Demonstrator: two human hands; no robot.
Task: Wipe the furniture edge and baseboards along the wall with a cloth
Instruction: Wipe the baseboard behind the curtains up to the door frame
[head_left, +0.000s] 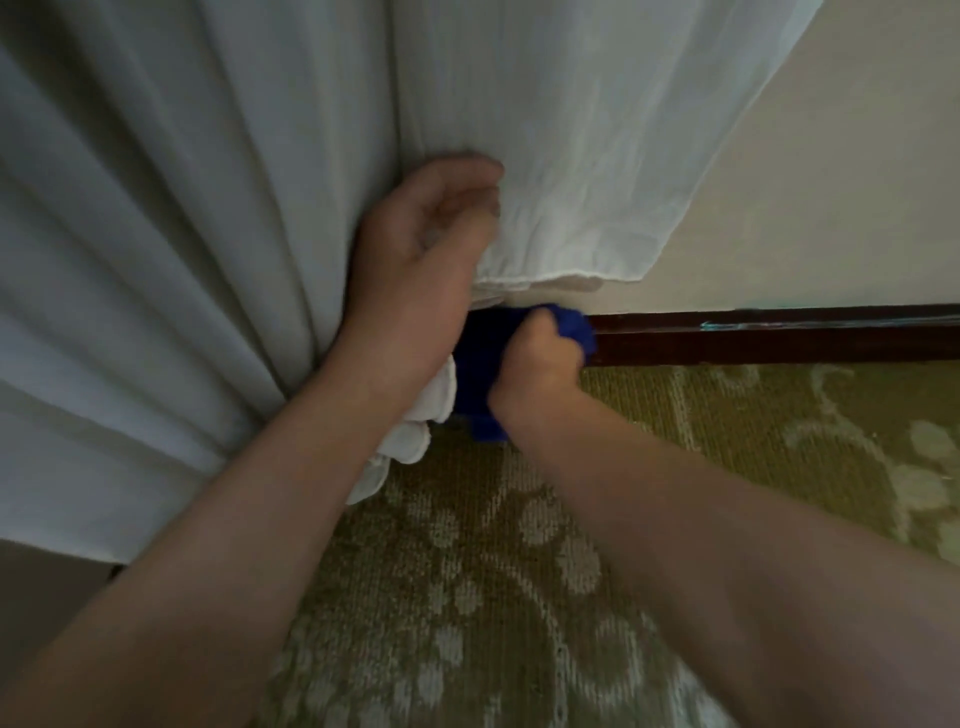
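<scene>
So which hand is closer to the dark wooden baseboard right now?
Right. The right hand presses the blue cloth against the baseboard; the left hand is higher, holding the white curtain.

I can read no words, labels or numbers anywhere here (the pale streak on the baseboard (779, 335) is a smear, not lettering).

A single head-worn wide-angle camera looks steeply down and forward from close above the person's forearms, facing the wall (831, 182) where it meets the carpet (519, 597). The curtain (182, 234) fills the left; the frame edges bow with lens distortion.
</scene>
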